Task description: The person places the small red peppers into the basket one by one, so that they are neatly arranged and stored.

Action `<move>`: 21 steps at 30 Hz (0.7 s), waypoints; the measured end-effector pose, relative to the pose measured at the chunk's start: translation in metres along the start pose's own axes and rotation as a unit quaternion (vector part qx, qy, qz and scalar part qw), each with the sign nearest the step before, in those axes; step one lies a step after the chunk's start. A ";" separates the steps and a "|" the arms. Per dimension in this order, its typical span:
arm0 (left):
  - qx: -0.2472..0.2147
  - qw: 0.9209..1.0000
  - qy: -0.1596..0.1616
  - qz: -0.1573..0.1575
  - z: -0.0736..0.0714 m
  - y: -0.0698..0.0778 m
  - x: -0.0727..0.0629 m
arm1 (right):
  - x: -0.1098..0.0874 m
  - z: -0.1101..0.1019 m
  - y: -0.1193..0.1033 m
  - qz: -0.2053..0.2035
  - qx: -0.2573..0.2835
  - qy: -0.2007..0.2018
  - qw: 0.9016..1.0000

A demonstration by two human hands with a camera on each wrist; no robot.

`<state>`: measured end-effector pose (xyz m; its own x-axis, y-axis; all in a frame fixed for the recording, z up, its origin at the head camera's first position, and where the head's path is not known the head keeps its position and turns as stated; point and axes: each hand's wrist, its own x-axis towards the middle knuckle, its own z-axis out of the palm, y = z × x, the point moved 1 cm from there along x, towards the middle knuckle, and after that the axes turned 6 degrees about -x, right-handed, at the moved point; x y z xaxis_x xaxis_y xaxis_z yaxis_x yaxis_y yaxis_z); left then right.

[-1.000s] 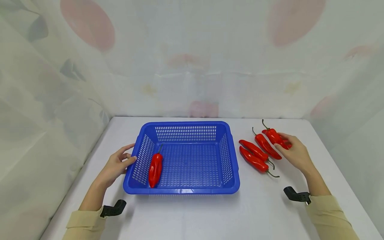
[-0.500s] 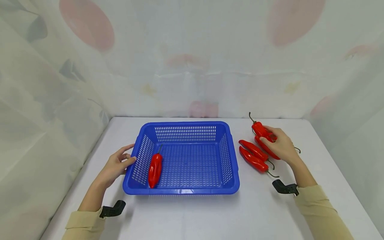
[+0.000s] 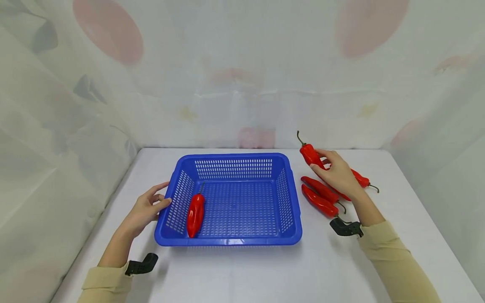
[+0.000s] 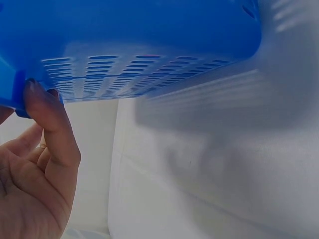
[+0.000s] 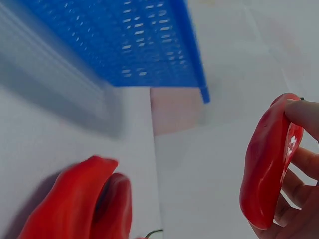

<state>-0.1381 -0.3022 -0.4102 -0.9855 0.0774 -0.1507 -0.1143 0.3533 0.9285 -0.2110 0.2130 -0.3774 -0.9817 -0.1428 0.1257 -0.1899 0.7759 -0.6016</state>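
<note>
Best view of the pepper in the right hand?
Right wrist: the pepper is large and close, its body visible nearly end to end, with the fingers overlapping one edge. Head shows its stem and upper body; the right hand covers much of the rest. Left wrist doesn't show it.

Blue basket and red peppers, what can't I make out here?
Head view: much of the far-right pepper, behind the right hand.
Left wrist view: the inside of the blue basket, behind its own wall.
Right wrist view: part of two loose peppers, cut off by the bottom edge.
</note>
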 end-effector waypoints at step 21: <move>0.006 1.000 0.002 -0.005 0.000 0.000 0.000 | 0.021 0.013 -0.061 -0.006 0.041 -0.106 0.993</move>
<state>-0.1386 -0.3019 -0.4101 -0.9849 0.0691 -0.1586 -0.1231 0.3647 0.9230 -0.2200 0.1547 -0.3485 -0.9580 -0.2852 -0.0304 -0.1936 0.7213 -0.6650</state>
